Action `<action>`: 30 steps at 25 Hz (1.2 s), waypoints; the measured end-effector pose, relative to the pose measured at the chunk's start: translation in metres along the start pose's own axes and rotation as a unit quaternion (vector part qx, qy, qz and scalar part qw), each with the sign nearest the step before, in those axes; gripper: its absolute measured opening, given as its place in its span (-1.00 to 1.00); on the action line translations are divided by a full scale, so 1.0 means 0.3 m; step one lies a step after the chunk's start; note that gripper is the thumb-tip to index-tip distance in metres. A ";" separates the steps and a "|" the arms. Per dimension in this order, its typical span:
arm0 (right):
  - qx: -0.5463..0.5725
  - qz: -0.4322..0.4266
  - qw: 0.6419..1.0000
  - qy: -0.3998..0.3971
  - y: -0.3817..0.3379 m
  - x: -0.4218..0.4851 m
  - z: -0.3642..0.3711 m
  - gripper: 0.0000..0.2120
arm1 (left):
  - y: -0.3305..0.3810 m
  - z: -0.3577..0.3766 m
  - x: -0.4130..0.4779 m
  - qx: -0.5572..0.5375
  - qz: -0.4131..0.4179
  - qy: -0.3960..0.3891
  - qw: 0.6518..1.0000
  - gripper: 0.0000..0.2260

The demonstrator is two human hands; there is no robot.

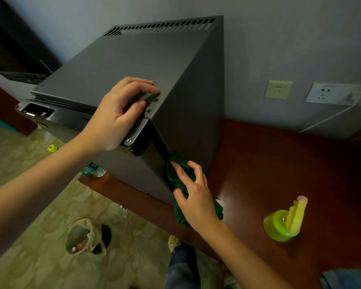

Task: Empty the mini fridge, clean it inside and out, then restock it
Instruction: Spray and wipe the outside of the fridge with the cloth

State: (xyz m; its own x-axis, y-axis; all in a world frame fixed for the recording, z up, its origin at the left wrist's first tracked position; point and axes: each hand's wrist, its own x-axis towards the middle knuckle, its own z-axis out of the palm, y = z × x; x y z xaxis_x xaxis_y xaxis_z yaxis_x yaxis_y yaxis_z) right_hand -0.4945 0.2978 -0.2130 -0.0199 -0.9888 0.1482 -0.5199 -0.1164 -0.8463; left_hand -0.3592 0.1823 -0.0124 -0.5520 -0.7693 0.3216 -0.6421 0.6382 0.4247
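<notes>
On the red-brown desk (pixel 258 174) stands the mini fridge (pixel 133 59), and the step in hand seems to be cleaning the outside. The left hand (pixel 117 117) curls its fingers over the top front corner to steady it. The right hand (pixel 196 195) grips a green cloth (pixel 175 176) with bent fingers, pressing it into the dark seam (pixel 161 142) below the hinge (pixel 137 130) (a narrow place). Next, I judge, the cloth must slide along this seam firmly.

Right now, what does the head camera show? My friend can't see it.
A person's right hand holds a green cloth against the front corner of a grey mini fridge, while the left hand grips the fridge's top corner. The fridge stands on a reddish-brown table.
</notes>
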 end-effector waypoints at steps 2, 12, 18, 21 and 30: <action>-0.004 0.023 0.999 -0.022 0.025 -0.011 0.017 -0.46 | 0.008 0.001 -0.003 0.003 -0.007 -0.004 1.000 -0.72; 0.005 0.124 0.986 -0.112 0.210 -0.078 0.119 -0.40 | 0.011 0.004 -0.001 0.021 0.005 -0.020 1.000 -0.74; 0.243 0.075 0.967 -0.028 0.052 -0.032 -0.064 -0.50 | 0.009 0.004 -0.008 0.014 0.008 -0.016 1.000 -0.74; 0.251 -0.034 0.967 0.000 -0.130 0.013 -0.120 -0.49 | 0.001 0.006 -0.009 0.011 0.013 -0.016 1.000 -0.74; 0.063 0.200 0.974 -0.084 0.252 -0.081 0.173 -0.47 | 0.011 0.004 -0.007 -0.002 -0.007 -0.028 1.000 -0.74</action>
State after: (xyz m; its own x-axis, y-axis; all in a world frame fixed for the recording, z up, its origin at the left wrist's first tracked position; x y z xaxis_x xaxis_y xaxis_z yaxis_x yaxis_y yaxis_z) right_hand -0.4889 0.3080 -0.3071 -0.0529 -0.9578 -0.2827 -0.3906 0.2804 -0.8768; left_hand -0.3608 0.1862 -0.0127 -0.5712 -0.7759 0.2678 -0.6479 0.6265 0.4332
